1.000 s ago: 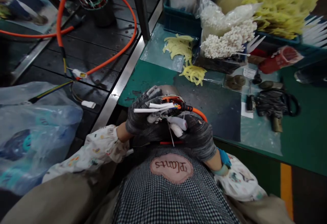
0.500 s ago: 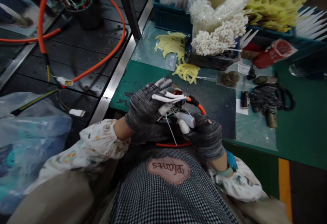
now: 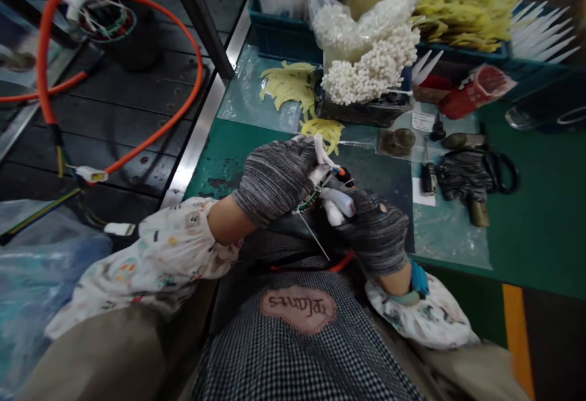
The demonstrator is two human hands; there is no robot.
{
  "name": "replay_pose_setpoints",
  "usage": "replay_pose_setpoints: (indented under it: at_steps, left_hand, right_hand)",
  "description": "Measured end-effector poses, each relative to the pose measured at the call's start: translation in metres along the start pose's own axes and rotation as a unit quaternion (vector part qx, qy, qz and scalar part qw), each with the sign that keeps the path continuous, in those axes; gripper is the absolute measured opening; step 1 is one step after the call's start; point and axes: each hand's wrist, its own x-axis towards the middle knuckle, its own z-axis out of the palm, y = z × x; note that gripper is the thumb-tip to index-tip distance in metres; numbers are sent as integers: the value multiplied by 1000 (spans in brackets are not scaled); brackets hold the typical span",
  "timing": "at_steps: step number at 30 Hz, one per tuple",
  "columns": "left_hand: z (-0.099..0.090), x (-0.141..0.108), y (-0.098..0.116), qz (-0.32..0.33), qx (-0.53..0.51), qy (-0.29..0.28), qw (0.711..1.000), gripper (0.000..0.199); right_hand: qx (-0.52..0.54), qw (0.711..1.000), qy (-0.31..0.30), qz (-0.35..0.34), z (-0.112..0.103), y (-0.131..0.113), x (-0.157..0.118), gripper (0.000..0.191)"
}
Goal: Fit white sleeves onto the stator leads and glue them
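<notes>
A motor stator (image 3: 310, 201) is held between my two gloved hands just above the table's near edge, its green-laced rim mostly covered. My left hand (image 3: 280, 176) is closed at its far left side, the fingers bent around white-sleeved wires (image 3: 322, 154). My right hand (image 3: 381, 225) grips the right side, beside a white plastic connector (image 3: 339, 201) and the black-wrapped end of an orange cable (image 3: 345, 175). A thin white cable tie (image 3: 315, 237) sticks out toward my apron. The fingertips of both hands are partly hidden.
On the green table (image 3: 540, 218) lie yellow strips (image 3: 290, 83), a bag of white cable ties (image 3: 366, 74), a screwdriver (image 3: 429, 175), a spare glove (image 3: 464, 175) and scissors (image 3: 502, 172). Another wired stator (image 3: 114, 25) with an orange cable stands on the dark conveyor at left.
My left hand's fingers have gone from stretched out to bent around the white-sleeved wires, which now point more upward. The whole view has shifted slightly. My right hand keeps its grip.
</notes>
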Motion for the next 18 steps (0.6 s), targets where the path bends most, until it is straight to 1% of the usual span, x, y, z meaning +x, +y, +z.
replay_pose_setpoints:
  at_steps: [2, 4, 7, 9, 12, 14, 15, 17, 18]
  left_hand:
    - [2, 9, 1, -14, -4, -16, 1000, 45]
    - [3, 16, 1, -41, -26, -45, 998, 41]
    - [4, 24, 2, -64, -45, -69, 995, 37]
    - [6, 27, 1, -62, -31, -73, 995, 36]
    - [10, 29, -2, -57, -19, -70, 996, 37]
    - [13, 28, -7, -53, -39, -62, 996, 38]
    - [12, 26, -10, -49, -51, -56, 996, 39]
    - [9, 22, -15, -37, -66, -34, 997, 42]
    - [6, 19, -17, -28, -71, -20, 997, 43]
  right_hand:
    - [9, 999, -13, 30, 3, 1, 4, 27]
    - [20, 998, -29, 54, 4, 1, 7, 28]
    - [30, 997, -47, 57, 6, 0, 9, 29]
    - [37, 997, -42, 54, 7, 0, 7, 27]
    - [36, 998, -7, 58, 4, 5, 2, 31]
    - [66, 994, 1, 86, -4, 13, -1, 34]
    - [101, 989, -3, 107, -10, 20, -2, 34]
    - [186, 970, -17, 156, -21, 38, 0, 30]
    - [219, 959, -12, 178, -25, 49, 3, 30]
